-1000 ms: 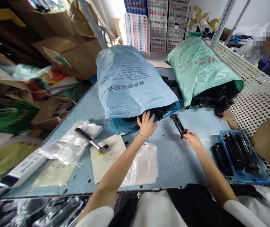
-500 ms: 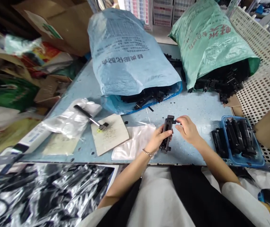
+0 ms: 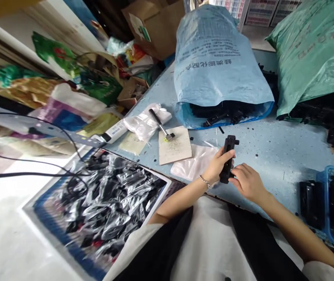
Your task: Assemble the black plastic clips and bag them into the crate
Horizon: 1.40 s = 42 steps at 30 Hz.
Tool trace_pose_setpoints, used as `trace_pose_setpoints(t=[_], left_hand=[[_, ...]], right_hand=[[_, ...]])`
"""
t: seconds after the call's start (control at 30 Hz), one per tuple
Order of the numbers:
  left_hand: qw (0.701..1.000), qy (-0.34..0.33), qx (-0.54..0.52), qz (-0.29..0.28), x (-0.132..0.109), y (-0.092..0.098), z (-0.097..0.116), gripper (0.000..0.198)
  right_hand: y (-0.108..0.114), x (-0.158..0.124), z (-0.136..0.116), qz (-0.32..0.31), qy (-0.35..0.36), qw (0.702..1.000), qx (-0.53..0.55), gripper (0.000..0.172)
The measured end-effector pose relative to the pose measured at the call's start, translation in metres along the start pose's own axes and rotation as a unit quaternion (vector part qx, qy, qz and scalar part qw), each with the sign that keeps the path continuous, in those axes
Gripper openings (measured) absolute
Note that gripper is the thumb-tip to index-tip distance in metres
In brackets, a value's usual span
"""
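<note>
My left hand grips a long black part with side knobs, its thumb lying across the face. The part is held almost upright above the blue table, one knob sticking out at its upper right. My right hand has its fingers closed at the lower right end of that part; the fingers hide what they pinch there, where a lower knob showed before. Beneath and left of my left hand lie clear plastic bags. More black parts stand at the right, beside a blue basket holding several.
A blue sack and a green sack open towards me with black parts inside. A hammer rests on a stained board. Below left of the table edge, a crate holds many bagged black items. Cables hang at left.
My view has swung left. My right hand has moved from the upper knob of the black part down to its lower end. My left hand still holds the part, now turned somewhat.
</note>
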<state>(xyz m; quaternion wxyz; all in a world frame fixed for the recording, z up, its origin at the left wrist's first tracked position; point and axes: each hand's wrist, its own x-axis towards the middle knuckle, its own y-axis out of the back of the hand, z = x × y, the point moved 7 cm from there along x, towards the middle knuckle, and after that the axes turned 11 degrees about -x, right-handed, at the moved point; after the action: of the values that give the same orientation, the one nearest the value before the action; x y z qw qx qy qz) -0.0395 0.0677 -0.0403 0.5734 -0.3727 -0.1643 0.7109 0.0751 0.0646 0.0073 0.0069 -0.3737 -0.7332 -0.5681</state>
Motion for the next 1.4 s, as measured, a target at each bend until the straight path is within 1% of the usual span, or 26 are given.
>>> trace_pose_setpoints(t=[0.03,0.1,0.2,0.3,0.37,0.4,0.47,0.53,0.57,0.63,0.67,0.7,0.77,0.8,0.83,0.87,0.93,0.97,1.03,1.1,1.17,1.2,1.27,1.33,1.37,1.4], left_hand=[[1.000,0.004,-0.009,-0.002,0.000,-0.001,0.001,0.045],[1.000,0.011,-0.021,0.000,0.001,-0.003,0.000,0.045],[0.998,0.027,-0.049,0.013,0.003,-0.003,-0.006,0.046],[0.996,0.068,-0.061,0.008,0.006,-0.007,-0.018,0.048],[0.995,0.078,-0.055,0.008,0.006,-0.011,-0.024,0.050],[0.996,0.066,-0.051,0.012,0.005,-0.012,-0.024,0.050],[0.999,0.011,-0.034,0.020,0.006,-0.010,-0.020,0.051],[0.999,-0.035,-0.015,0.021,0.009,-0.005,-0.015,0.053],[0.999,-0.042,-0.009,0.021,0.012,-0.001,-0.016,0.055],[1.000,-0.011,-0.007,0.025,0.022,0.010,-0.024,0.054],[0.999,0.019,-0.009,0.026,0.027,0.015,-0.032,0.050],[0.998,0.053,-0.007,0.026,0.032,0.019,-0.042,0.045],[0.994,0.108,0.021,0.017,0.040,0.022,-0.063,0.043],[0.992,0.113,0.052,0.009,0.042,0.022,-0.073,0.042],[0.991,0.098,0.095,0.001,0.044,0.020,-0.079,0.040],[0.987,0.068,0.146,-0.005,0.045,0.018,-0.084,0.038],[0.971,-0.018,0.239,-0.022,0.043,0.009,-0.089,0.035],[0.961,-0.056,0.269,-0.032,0.040,0.004,-0.092,0.033],[0.950,-0.104,0.290,-0.051,0.033,-0.005,-0.097,0.028],[0.948,-0.120,0.287,-0.064,0.028,-0.009,-0.099,0.026],[0.949,-0.124,0.281,-0.064,0.029,-0.005,-0.093,0.028],[0.950,-0.125,0.278,-0.062,0.032,-0.001,-0.086,0.030],[0.955,-0.124,0.264,-0.052,0.041,0.010,-0.065,0.034],[0.971,-0.114,0.210,-0.031,0.055,0.021,-0.039,0.044],[0.979,-0.109,0.172,-0.019,0.061,0.024,-0.027,0.051],[0.986,-0.103,0.127,-0.009,0.066,0.025,-0.015,0.057]], right_hand=[[0.001,-0.002,-0.008,0.009,0.024,0.999,-0.030,0.020],[0.002,-0.006,-0.013,0.009,0.032,0.998,-0.054,0.019],[0.000,-0.010,-0.011,-0.006,0.034,0.996,-0.085,0.019],[-0.003,-0.016,-0.007,0.017,0.065,0.990,-0.125,0.022],[-0.007,-0.021,-0.004,0.034,0.069,0.992,-0.095,0.028],[-0.009,-0.024,-0.001,0.040,0.051,0.996,-0.064,0.030],[-0.014,-0.030,0.008,0.037,-0.023,0.999,0.005,0.034],[-0.020,-0.035,0.015,0.004,-0.097,0.993,0.068,0.035],[-0.022,-0.036,0.018,-0.024,-0.119,0.988,0.092,0.035],[-0.021,-0.033,0.027,-0.072,-0.147,0.979,0.124,0.036],[-0.018,-0.027,0.035,-0.079,-0.166,0.974,0.130,0.036],[-0.014,-0.019,0.048,-0.073,-0.191,0.971,0.124,0.037],[-0.008,0.009,0.082,-0.036,-0.250,0.964,0.081,0.035],[-0.008,0.026,0.100,-0.020,-0.272,0.961,0.043,0.033],[-0.012,0.046,0.117,-0.019,-0.289,0.957,0.011,0.031],[-0.019,0.067,0.134,-0.019,-0.306,0.952,-0.016,0.030],[-0.032,0.107,0.164,-0.013,-0.335,0.939,-0.074,0.034],[-0.038,0.125,0.174,-0.007,-0.339,0.935,-0.100,0.038],[-0.050,0.155,0.192,-0.018,-0.355,0.926,-0.127,0.046],[-0.057,0.171,0.206,-0.046,-0.380,0.916,-0.121,0.046],[-0.055,0.173,0.215,-0.066,-0.405,0.906,-0.103,0.038],[-0.050,0.169,0.217,-0.069,-0.413,0.903,-0.094,0.035],[-0.041,0.148,0.211,-0.074,-0.419,0.902,-0.076,0.037],[-0.032,0.114,0.189,-0.068,-0.400,0.912,-0.065,0.041],[-0.025,0.096,0.170,-0.036,-0.371,0.925,-0.072,0.038],[-0.017,0.078,0.146,-0.002,-0.325,0.941,-0.091,0.035]])
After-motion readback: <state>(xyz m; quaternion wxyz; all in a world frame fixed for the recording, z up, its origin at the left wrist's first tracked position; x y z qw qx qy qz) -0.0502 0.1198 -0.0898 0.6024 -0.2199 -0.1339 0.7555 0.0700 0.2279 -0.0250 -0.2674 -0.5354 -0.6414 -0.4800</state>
